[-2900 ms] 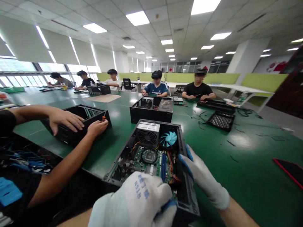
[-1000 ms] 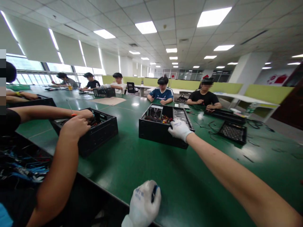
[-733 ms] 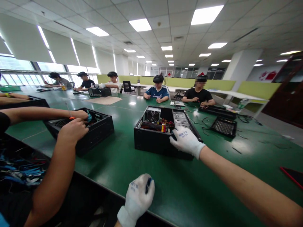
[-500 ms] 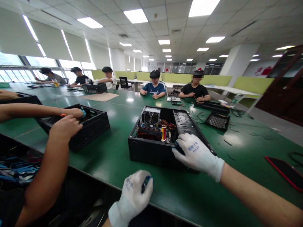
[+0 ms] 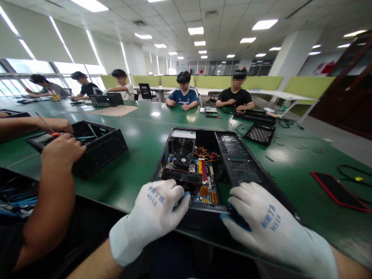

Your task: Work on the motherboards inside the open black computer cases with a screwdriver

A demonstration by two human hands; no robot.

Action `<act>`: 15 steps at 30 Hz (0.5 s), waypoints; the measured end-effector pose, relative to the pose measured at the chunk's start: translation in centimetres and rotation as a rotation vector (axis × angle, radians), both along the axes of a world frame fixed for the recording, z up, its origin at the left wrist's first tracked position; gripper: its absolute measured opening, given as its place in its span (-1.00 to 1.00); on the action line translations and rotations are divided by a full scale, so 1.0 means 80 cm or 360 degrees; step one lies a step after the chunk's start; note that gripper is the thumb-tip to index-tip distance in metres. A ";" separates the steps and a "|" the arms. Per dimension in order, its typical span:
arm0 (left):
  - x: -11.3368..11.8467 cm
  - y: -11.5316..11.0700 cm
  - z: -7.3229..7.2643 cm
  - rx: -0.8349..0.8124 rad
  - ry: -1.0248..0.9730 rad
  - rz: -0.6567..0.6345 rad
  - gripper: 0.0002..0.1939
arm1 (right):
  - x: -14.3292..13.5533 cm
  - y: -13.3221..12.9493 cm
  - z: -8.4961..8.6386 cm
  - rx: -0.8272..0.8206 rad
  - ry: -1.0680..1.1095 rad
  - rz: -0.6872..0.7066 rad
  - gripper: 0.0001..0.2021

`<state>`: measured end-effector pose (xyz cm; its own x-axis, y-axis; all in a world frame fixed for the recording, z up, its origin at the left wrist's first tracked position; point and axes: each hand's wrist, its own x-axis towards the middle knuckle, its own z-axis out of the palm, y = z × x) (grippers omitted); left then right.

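Open computer case point(image 5: 232, 162) at the green table's point(image 5: 139, 143) near edge, left hand point(image 5: 154, 211) and right hand point(image 5: 261, 221) gloved, fingers curled over its front wall, fingertips hidden, neighbour's forearm point(image 5: 49, 193) cut off.

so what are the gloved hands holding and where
Both grip the open computer case by its near edge: left hand at the near-left corner, right hand at the near-right corner.
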<state>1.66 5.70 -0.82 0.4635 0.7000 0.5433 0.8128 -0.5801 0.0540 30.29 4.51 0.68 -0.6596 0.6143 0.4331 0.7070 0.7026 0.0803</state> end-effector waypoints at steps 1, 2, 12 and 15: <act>0.002 -0.004 0.000 -0.0017 0.0002 -0.0031 -0.67 | 0.001 -0.005 0.001 0.0012 0.0021 0.0012 -0.78; 0.004 -0.010 0.001 -0.0036 0.0001 -0.0049 -0.68 | 0.002 -0.011 0.001 0.0021 0.0040 0.0022 -0.79; 0.015 -0.074 0.001 -0.0162 -0.0220 -0.0151 -0.72 | 0.057 -0.069 -0.040 0.0306 0.0026 0.0098 -0.71; 0.013 -0.082 -0.004 -0.0234 -0.0438 -0.0141 -0.72 | 0.061 -0.064 -0.044 0.0313 -0.0010 0.0238 -0.82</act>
